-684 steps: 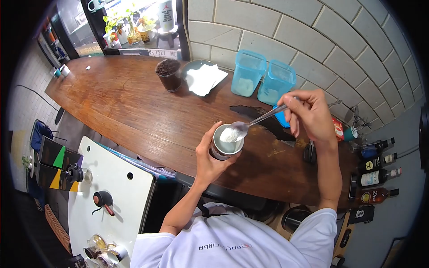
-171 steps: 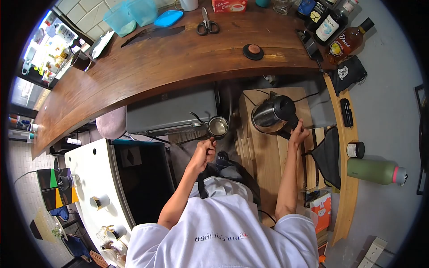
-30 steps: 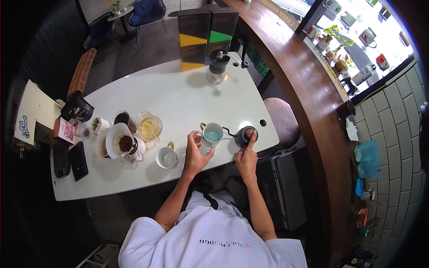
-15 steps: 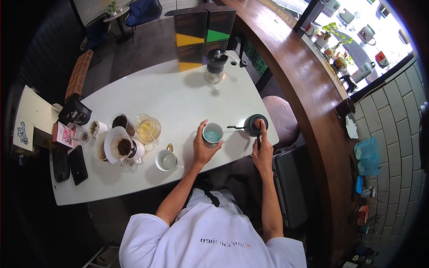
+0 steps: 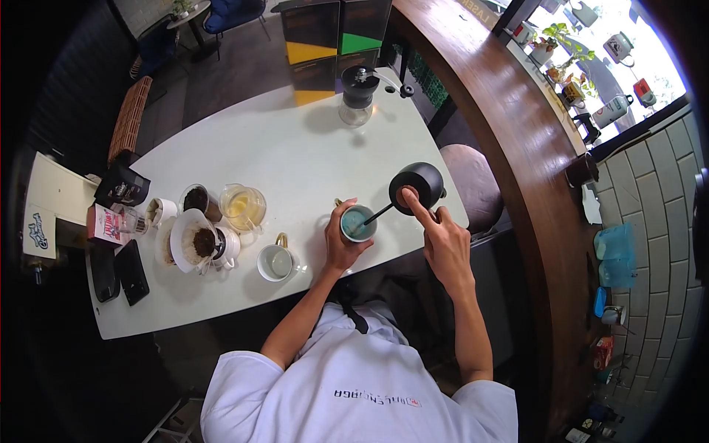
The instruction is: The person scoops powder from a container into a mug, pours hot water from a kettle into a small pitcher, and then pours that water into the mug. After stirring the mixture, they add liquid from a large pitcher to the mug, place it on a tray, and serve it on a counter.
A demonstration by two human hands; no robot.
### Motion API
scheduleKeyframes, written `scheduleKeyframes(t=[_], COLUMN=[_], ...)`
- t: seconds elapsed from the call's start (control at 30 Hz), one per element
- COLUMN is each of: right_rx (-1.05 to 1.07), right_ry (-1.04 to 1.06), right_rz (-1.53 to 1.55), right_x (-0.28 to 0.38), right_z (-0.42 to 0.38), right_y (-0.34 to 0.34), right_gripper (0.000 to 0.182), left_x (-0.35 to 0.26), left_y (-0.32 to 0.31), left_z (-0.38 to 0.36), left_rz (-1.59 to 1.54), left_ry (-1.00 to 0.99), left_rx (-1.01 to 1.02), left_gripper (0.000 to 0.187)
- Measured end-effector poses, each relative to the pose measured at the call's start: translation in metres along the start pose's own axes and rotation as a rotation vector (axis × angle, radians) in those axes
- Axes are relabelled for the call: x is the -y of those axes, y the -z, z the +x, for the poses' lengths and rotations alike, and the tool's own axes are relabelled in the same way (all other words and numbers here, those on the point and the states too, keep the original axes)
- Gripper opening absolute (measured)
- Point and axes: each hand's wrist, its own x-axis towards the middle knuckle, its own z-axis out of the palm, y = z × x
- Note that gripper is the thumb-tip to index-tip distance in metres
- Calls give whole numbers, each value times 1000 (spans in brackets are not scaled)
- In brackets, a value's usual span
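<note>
Holding a tilted kettle [image 5: 421, 176] with its spout [image 5: 379, 214] over a cup [image 5: 357, 224]

The cup sits near the close edge of the white table [image 5: 295, 140], straight ahead of the person, with something pale blue inside. The left hand [image 5: 342, 249] is clamped round it, digits on one side and thumb on the other. The right hand [image 5: 447, 251] has its index finger pressed on the kettle's top; the other fingers are curled in and seem to be closed on the handle, though the hand covers it.

Too steep a tilt could overfill the cup or splash the blue contents over the rim. Because the left digits lie so close under the spout, a drift sideways could send liquid onto them, a worse matter if it is hot. Should the index finger slip, the kettle's top could shift. A knock of spout against rim could jolt the cup, and the table edge leaves little room on the person's side. Farther left, the gold-handled mug [image 5: 275, 264] is near enough for an elbow or a spill to reach.

Whether a stream is leaving the spout cannot be made out, nor the cup's fill level. Its underside is hidden by the hand, so resting or lifted is unclear. Beyond, the dripper [image 5: 193, 238] partly hides what is behind it, and the boxes [image 5: 332, 44] are cut off at the top.
</note>
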Motion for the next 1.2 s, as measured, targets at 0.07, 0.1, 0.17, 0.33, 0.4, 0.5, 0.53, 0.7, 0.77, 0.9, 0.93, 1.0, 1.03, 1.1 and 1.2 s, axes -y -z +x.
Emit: scheduleKeyframes(t=[0.07,0.1,0.17,0.33,0.4,0.5,0.53,0.7,0.77,0.9,0.93,1.0,1.03,1.1,1.2], right_rx=[-13,-28,-44,-26,-28,-39,-46,-41,-78,-45,-48,-52,-63,-74,-45], right_ry=[15,27,36,-5,25,58,58,34,79,11,-14,-43,-6,51,9], right_rz=[-15,-9,0,-56,-61,-71,-78,-95,-62,-92,-92,-94,-84,-75,-67], right_x=[-1,0,1,3,5,4,4,7,6,2,4,6,6,5,3], right_z=[1,2,3,7,6,5,4,8,8,7,9,10,9,7,4], right_y=[2,2,4,8,4,0,0,-3,-5,-4,-3,-4,-6,-10,-8], right_gripper=[85,88,91,82,82,82,82,84,85,84,84,84,85,89,89], left_x=[-2,-2,0,3,4,6,6,2,0,2,2,0,0,1,4], left_y=[0,0,0,-1,-2,-1,0,-1,0,0,0,0,0,0,0], left_z=[0,-1,-2,-4,-5,-4,-5,-4,-3,-3,-3,-4,-4,-4,-4], left_rz=[-71,-70,-80,-117,-137,-140,-128,-131,-114,-103,-113,-125,-117,-107,-113], left_ry=[8,11,19,31,35,30,30,32,43,4,3,4,16,24,-4], left_rx=[19,21,18,21,17,21,22,28,26,20,21,26,28,29,21], left_gripper=[79,79,79,79,78,78,79,79,80,80,80,80,81,81,81])
